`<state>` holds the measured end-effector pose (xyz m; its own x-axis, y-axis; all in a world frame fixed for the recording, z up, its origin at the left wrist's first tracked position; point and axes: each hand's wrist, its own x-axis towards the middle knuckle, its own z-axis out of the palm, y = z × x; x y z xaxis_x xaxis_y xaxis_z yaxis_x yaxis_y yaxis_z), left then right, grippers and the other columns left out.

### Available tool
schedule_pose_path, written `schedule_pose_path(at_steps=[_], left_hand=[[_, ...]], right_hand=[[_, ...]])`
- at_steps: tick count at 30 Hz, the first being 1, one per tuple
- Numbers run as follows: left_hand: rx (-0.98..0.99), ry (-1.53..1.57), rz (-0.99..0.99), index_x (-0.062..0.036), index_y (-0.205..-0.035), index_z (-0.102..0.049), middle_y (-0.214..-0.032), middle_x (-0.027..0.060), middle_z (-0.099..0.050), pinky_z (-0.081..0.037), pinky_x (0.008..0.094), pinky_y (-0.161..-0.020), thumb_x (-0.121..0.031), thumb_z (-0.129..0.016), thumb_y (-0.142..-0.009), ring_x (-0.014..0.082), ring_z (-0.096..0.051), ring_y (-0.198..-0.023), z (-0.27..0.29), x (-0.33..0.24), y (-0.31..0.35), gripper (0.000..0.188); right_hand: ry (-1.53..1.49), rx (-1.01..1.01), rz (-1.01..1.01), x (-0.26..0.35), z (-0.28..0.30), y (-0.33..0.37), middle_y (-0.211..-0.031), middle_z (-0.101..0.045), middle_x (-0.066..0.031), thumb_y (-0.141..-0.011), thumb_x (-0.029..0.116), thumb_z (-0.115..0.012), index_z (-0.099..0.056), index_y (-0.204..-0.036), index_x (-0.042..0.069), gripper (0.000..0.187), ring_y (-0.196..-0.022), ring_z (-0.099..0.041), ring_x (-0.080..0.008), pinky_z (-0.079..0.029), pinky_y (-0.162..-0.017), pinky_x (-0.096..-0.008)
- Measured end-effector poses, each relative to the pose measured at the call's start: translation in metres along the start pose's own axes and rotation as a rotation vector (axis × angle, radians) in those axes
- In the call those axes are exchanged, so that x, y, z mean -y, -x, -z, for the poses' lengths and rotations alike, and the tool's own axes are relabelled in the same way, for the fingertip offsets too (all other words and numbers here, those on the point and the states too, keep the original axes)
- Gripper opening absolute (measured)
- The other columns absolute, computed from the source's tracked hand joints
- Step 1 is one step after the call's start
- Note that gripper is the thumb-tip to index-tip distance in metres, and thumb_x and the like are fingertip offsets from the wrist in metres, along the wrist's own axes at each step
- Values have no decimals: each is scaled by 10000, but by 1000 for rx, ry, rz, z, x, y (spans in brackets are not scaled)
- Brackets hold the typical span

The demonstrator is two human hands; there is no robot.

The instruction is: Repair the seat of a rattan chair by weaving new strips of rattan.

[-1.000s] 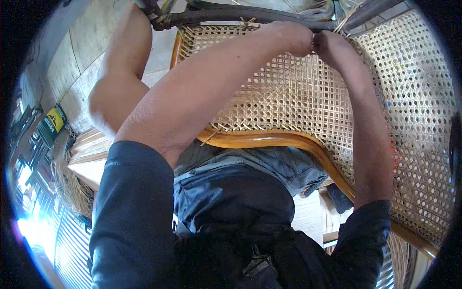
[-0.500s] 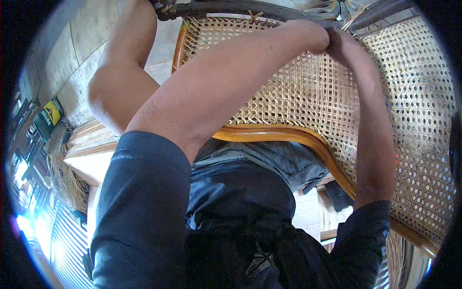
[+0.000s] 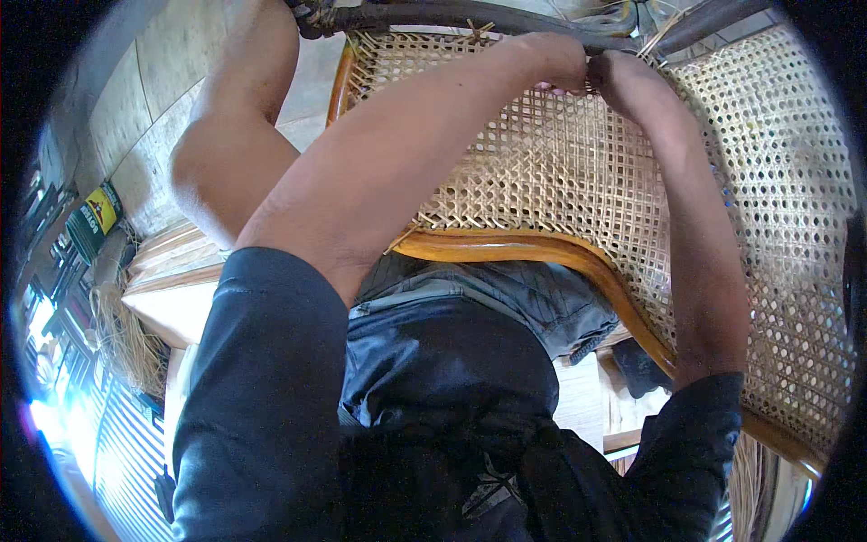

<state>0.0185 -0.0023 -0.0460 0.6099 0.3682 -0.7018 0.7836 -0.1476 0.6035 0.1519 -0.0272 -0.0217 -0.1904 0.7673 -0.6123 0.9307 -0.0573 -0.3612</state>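
A woven cane panel (image 3: pixel 542 172) in a curved, varnished wooden frame (image 3: pixel 506 247) lies across my lap. My left hand (image 3: pixel 562 65) is at the panel's far edge, fingers curled, with a few fingertips showing beneath it. Close beside it on the right, my right hand (image 3: pixel 623 83) is bent down over the weave with its fingers drawn together. What the two hands pinch is hidden behind them. Loose ends of cane strand (image 3: pixel 664 34) stick up near the far edge, just beyond my right hand.
A second cane panel (image 3: pixel 790 181) adjoins on the right. A dark curved bar (image 3: pixel 433 15) runs along the far edge. My bare knee (image 3: pixel 203 167) is at the left. Farther left are a green-and-yellow container (image 3: pixel 93 221), a bundle of fibres (image 3: pixel 126 334) and a wooden block (image 3: pixel 176 280).
Both hands have shifted slightly left along the far edge, and the left hand's fingertips have come into sight. A cane end now shows by the near frame beside my left forearm.
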Motion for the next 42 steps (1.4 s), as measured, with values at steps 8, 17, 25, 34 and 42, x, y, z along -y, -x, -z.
schedule_pose_path(at_steps=[8,17,25,34,42], left_hand=[[-195,-215,33,-69,-901,-661,-959,147,-638,-485,387,-774,-152,-516,-681,255,-622,-886,6,24,30,276],[-376,-182,105,-34,-905,-647,-953,169,-632,-485,411,-800,-199,-480,-752,306,-609,-916,-5,55,120,280],[-517,-24,36,-24,-853,-636,-872,180,-633,-492,433,-760,-190,-435,-790,335,-617,-834,-27,36,137,268],[-399,303,-98,-47,-886,-607,-767,116,-627,-476,351,-630,-353,-543,-821,230,-589,-642,-11,35,119,319],[-86,1200,-305,-65,-772,-557,-617,-27,-454,-294,217,-423,-323,-528,-868,53,-360,-470,-21,23,68,277]], right_hand=[[335,-295,316,-29,-10,14,-1029,-556,-161,-839,194,-429,-555,-1017,47,263,-973,-506,-353,-414,-826,-389],[-213,32,-363,34,30,31,-898,-590,-131,-879,270,-412,-563,-860,-1,311,-856,-516,-236,-383,-807,-379],[438,114,-28,14,28,15,-831,-607,-189,-837,112,-449,-571,-908,-1,181,-771,-593,-260,-449,-699,-361],[310,194,-20,5,40,11,-747,-589,-207,-736,12,-487,-576,-861,-6,155,-707,-590,-322,-452,-669,-387],[453,-54,451,-7,49,5,-912,-551,-146,-811,120,-472,-551,-892,15,155,-922,-510,-278,-411,-799,-338]])
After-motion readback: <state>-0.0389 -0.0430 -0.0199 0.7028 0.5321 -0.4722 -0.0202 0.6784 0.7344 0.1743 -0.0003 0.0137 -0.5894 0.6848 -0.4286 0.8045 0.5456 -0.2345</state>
